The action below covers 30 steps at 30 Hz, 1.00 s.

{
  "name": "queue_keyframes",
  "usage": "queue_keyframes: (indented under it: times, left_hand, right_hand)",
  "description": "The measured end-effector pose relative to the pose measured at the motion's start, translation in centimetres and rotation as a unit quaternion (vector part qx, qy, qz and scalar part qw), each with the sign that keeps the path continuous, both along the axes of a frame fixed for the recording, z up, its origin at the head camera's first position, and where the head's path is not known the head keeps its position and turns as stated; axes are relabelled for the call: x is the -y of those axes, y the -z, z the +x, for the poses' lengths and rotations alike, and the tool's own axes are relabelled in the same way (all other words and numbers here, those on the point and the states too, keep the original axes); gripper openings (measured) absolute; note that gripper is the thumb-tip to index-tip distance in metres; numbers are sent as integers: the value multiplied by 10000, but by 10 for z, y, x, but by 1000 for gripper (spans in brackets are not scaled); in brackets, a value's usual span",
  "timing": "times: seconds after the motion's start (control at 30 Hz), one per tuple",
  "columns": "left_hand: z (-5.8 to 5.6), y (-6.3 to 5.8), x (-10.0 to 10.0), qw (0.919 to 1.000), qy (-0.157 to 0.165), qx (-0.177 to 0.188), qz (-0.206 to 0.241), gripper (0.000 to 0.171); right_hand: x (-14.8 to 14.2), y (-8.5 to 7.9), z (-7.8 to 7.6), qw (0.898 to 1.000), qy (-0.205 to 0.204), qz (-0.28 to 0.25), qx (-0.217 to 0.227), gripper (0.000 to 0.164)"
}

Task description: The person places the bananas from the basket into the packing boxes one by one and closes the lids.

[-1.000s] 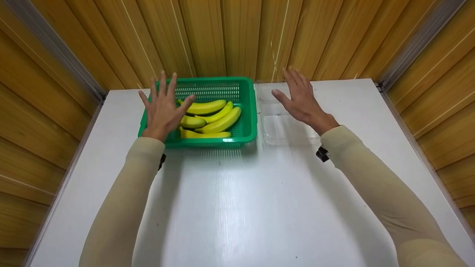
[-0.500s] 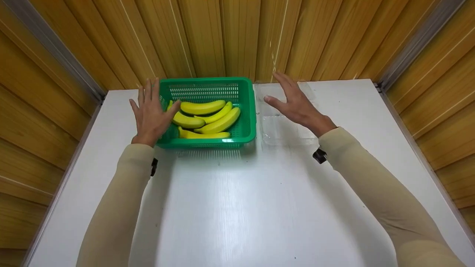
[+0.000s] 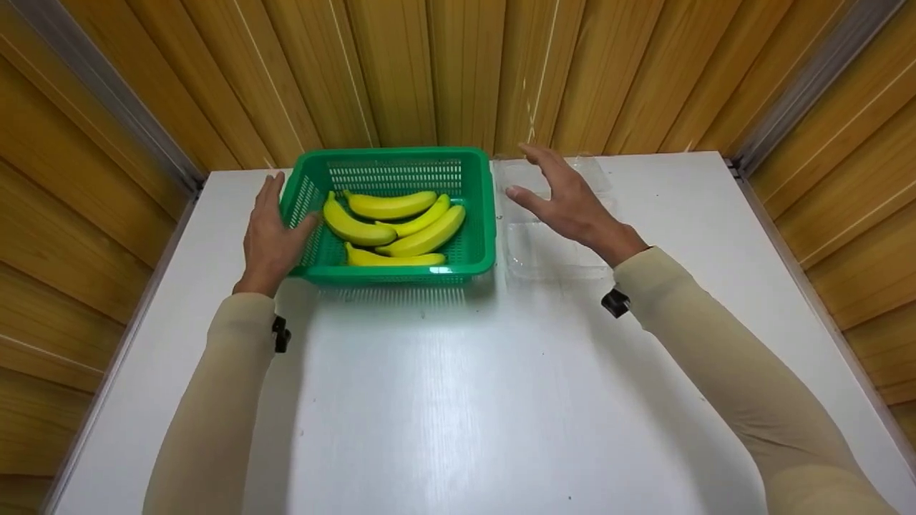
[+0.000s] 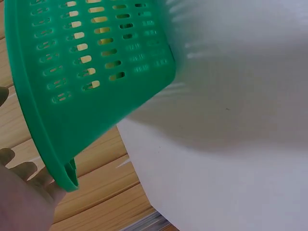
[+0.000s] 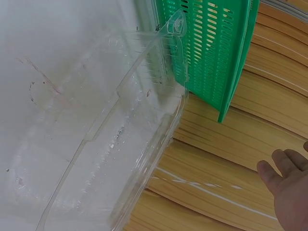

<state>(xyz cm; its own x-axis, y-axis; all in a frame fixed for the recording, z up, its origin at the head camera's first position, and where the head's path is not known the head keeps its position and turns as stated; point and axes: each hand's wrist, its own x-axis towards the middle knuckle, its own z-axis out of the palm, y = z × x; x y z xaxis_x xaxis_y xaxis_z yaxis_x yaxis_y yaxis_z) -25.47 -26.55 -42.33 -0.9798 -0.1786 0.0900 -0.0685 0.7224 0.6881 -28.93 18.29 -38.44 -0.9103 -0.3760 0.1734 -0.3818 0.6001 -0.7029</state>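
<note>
A green plastic basket [image 3: 488, 214] stands at the back of the white table, with several yellow bananas [image 3: 390, 206] lying inside. My left hand [image 3: 272, 239] is beside the basket's left rim, its fingers extended along the outside and the thumb over the rim. Whether it touches the rim I cannot tell. In the left wrist view the fingers lie close to the basket's corner [image 4: 62, 159]. Above a clear plastic container [image 3: 526, 261] to the right of the basket hovers my right hand [image 3: 576, 211], fingers extended, thumb apart, holding nothing.
The clear container [image 5: 96, 134] looks hinged open and stands close to the basket's right side. Wood-patterned panels [image 3: 401, 71] rise behind the table [image 3: 429, 400] and along both sides. Each sleeve bears a small black device [image 3: 615, 303] near the wrist.
My left hand has moved left and down, from over the basket's left part to its left rim. The right hand has shifted slightly left and its fingers have turned inward. The basket stays put.
</note>
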Motion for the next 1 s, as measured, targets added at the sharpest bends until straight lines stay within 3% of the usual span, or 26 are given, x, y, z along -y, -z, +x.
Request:
queue_keyframes:
  times: [0.23, 0.57, 1.0]
  left_hand:
    - [6, 8, 4, 9997, -44, -86, 236, 79]
    - [24, 18, 19, 9911, -400, -472, 1177, 67]
    - [44, 37, 18, 9856, -496, -938, 1318, 61]
  right_hand:
    - [1, 0, 2, 9999, -108, -59, 9, 83]
    - [1, 4, 1, 9999, -96, 16, 59, 82]
    - [0, 9, -1, 9999, -139, 70, 52, 79]
